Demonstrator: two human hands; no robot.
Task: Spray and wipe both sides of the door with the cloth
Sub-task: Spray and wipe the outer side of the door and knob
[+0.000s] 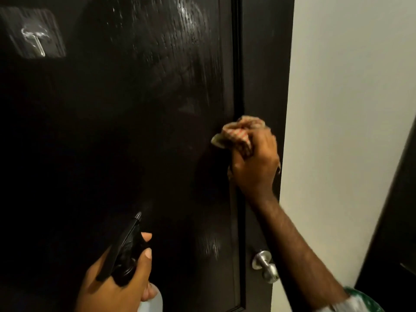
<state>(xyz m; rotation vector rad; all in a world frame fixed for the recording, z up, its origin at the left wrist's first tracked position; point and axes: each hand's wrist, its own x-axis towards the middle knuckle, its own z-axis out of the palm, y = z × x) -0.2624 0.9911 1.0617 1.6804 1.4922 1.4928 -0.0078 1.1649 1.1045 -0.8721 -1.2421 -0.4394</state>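
Note:
A black panelled door (112,131) fills most of the view, with wet streaks glinting near its top and a small wet patch low on the right. My right hand (254,163) presses a bunched, checked cloth (238,134) against the door's right side, near the panel groove. Low in the frame, my left hand (117,280) grips a spray bottle (128,248) with a black trigger head; its nozzle points up at the door and two fingers rest on the trigger. A faint mist shows just above the nozzle.
A silver door knob (265,265) sticks out at the door's lower right edge. A clear adhesive hook (33,39) is stuck at the door's upper left. A pale wall (349,109) runs along the right, with another dark surface (396,221) at the far right.

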